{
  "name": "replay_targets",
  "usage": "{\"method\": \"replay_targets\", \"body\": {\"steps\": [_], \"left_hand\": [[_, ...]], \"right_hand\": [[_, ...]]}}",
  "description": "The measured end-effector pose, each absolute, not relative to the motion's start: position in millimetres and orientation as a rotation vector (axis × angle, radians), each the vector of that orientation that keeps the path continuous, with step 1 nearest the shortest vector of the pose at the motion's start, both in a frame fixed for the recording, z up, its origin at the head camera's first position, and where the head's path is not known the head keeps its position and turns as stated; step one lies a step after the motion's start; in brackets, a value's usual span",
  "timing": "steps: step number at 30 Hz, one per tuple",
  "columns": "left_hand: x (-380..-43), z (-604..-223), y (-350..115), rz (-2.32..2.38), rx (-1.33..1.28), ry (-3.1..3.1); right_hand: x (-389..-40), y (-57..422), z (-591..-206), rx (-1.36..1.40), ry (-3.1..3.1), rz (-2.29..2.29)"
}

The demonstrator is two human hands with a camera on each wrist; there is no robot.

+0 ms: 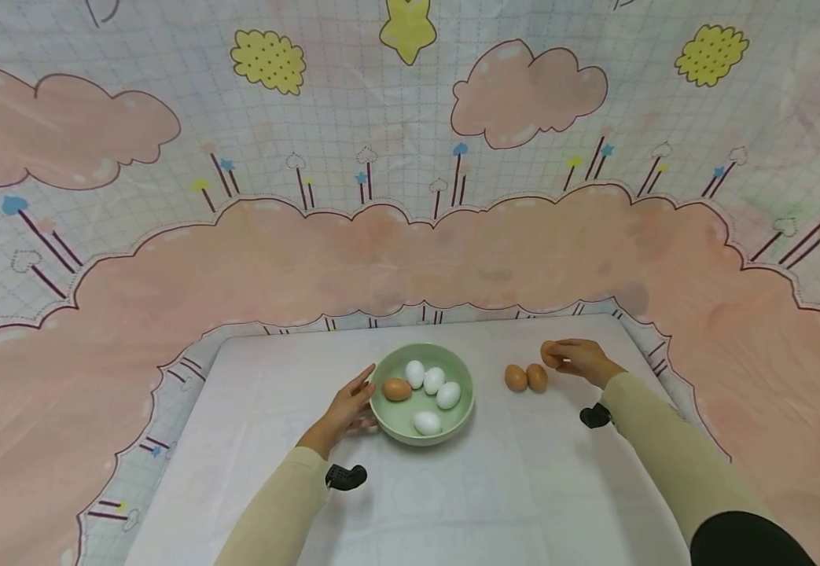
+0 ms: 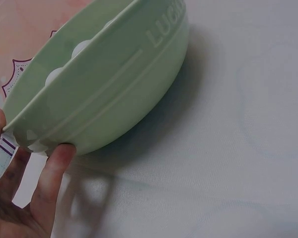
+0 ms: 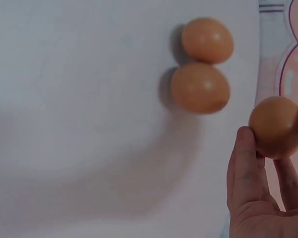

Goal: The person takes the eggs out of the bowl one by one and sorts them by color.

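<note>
A pale green bowl (image 1: 390, 417) on the white-covered table holds several white eggs (image 1: 427, 423) and one brown egg (image 1: 397, 389). My left hand (image 1: 346, 405) is at the bowl's left side. In the left wrist view its fingertips (image 2: 64, 150) touch the outer wall and rim of the bowl (image 2: 124, 84), fingers spread and fairly straight. On the right, my right hand (image 1: 582, 358) pinches another brown egg (image 3: 275, 126) between thumb and fingers, raised above the table. Just left of it, two brown eggs (image 3: 201, 88) lie side by side on the cloth.
The white tablecloth (image 1: 487, 487) stretches between the bowl and the loose eggs and toward the front. Behind the table hangs a patterned cloth (image 1: 410, 259) with clouds and stars. Small black devices (image 1: 346, 477) sit at both wrists.
</note>
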State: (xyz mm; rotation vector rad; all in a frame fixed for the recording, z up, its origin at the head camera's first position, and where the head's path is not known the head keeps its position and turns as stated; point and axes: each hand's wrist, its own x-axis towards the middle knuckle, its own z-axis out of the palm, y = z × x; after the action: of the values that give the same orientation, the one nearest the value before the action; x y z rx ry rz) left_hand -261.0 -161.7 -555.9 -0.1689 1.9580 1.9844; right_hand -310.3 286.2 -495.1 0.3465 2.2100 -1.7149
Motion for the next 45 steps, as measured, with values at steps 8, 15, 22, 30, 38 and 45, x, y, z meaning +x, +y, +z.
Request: {"method": "replay_targets", "body": {"steps": [8, 15, 22, 30, 38, 45], "left_hand": [[-259.2, -550.8, -162.1, 2.002, -0.175, 1.935], [-253.6, -534.9, -160.0, 2.012, -0.150, 1.881], [-258.2, -542.7, -160.9, 2.014, -0.170, 1.887], [-261.4, -550.3, -160.9, 2.000, -0.213, 1.940], [-261.8, -552.9, -162.2, 2.011, -0.205, 1.910], [-254.5, -533.7, -160.8, 1.997, -0.176, 1.887]], "right_hand": [[-305.0, 301.5, -505.6, 0.367, 2.214, -1.721], [-300.4, 306.6, -514.2, 0.435, 2.192, -1.780], [-299.1, 306.7, -524.1, 0.507, 2.172, -1.759], [-298.8, 303.3, -533.8, 0.560, 2.193, -1.743], [-295.2, 299.7, -546.5, 0.594, 2.184, -1.741], [-293.8, 298.3, -549.8, 0.575, 2.249, -1.699]]}}
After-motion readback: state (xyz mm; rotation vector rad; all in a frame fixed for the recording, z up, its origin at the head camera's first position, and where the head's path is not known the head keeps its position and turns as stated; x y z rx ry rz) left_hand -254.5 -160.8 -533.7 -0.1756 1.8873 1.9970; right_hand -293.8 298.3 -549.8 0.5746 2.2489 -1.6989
